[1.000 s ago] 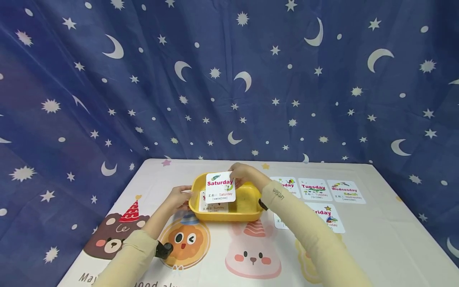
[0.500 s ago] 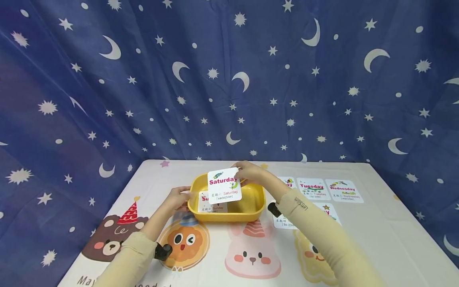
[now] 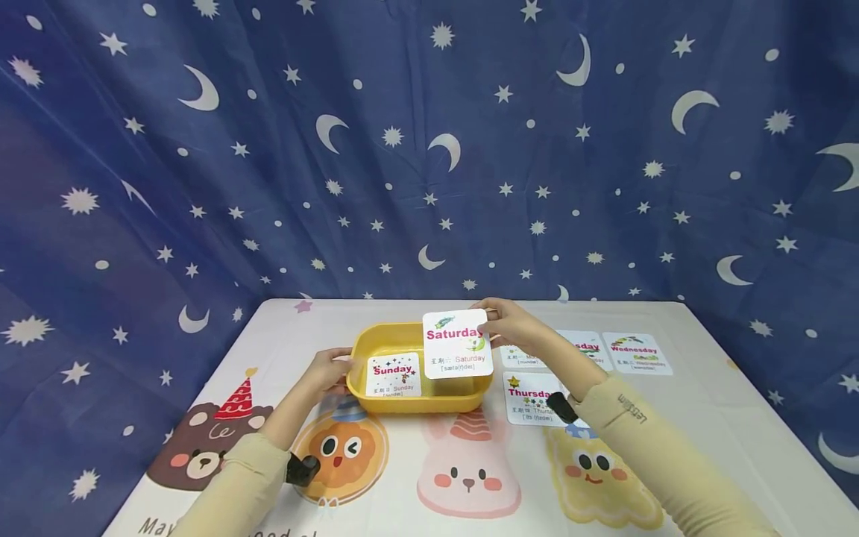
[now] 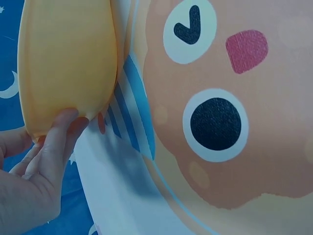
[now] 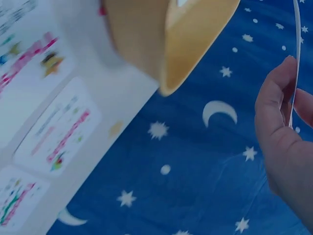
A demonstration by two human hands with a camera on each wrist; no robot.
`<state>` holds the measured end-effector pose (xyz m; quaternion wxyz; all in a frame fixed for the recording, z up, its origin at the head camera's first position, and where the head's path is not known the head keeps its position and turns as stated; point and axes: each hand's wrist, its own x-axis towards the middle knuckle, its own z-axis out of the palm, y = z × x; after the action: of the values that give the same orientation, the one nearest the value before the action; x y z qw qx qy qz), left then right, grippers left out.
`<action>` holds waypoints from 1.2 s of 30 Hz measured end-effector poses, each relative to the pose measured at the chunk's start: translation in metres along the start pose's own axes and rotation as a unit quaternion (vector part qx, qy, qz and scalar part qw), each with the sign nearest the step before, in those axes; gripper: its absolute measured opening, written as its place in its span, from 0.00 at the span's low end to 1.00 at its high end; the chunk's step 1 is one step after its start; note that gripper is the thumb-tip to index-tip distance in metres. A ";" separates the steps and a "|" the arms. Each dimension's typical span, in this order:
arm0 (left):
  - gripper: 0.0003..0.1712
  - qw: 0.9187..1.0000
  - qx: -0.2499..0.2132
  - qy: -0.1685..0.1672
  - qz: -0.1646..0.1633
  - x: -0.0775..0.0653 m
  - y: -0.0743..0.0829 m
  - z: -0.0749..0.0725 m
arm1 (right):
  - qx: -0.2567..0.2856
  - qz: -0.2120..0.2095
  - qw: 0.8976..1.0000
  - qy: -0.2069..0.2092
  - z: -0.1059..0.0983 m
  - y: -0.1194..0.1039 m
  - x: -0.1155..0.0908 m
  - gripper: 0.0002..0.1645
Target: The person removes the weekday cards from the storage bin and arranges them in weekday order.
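Note:
My right hand (image 3: 513, 326) pinches a white "Saturday" flashcard (image 3: 458, 350) by its right edge, holding it up over the right part of a yellow plastic tray (image 3: 416, 405). In the right wrist view the card (image 5: 297, 49) shows edge-on between thumb and fingers. My left hand (image 3: 329, 371) grips the tray's left end; the left wrist view has its fingers (image 4: 57, 129) under the tray wall (image 4: 68, 58) and the thumb at the rim. Inside the tray, at the left, lies a "Sunday" flashcard (image 3: 393, 377).
Right of the tray, flashcards lie in rows: "Wednesday" (image 3: 637, 353), "Thursday" (image 3: 533, 399), and others partly hidden by my right arm. The white tablecloth (image 3: 698, 418) carries cartoon prints. Behind the table's far edge hangs a blue star-and-moon curtain (image 3: 429, 149).
My right hand has moved right with the Saturday flashcard, from over the tray's left half to its right, uncovering the Sunday flashcard. My left hand stays on the tray.

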<state>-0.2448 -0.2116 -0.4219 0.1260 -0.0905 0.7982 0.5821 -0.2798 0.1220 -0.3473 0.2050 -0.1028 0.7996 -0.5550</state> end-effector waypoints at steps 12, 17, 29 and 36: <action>0.27 1.000 0.005 0.009 -0.008 -0.001 0.004 0.002 | -0.006 -0.016 1.000 0.016 -0.048 0.031 -0.049 0.24; 0.27 1.000 0.007 0.006 -0.002 -0.003 0.000 0.001 | -0.002 -0.005 1.000 0.026 -0.061 0.046 -0.067 0.25; 0.26 1.000 -0.001 0.004 -0.011 -0.007 -0.005 0.004 | -0.012 0.022 1.000 0.015 -0.097 0.091 -0.104 0.29; 0.26 1.000 0.000 0.007 -0.008 -0.005 -0.004 0.003 | -0.041 0.051 0.997 0.035 -0.125 0.113 -0.115 0.31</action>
<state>-0.2382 -0.2105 -0.4250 0.1252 -0.1007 0.7981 0.5807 -0.2254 0.3136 -0.3906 0.2008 -0.0503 0.8324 -0.5141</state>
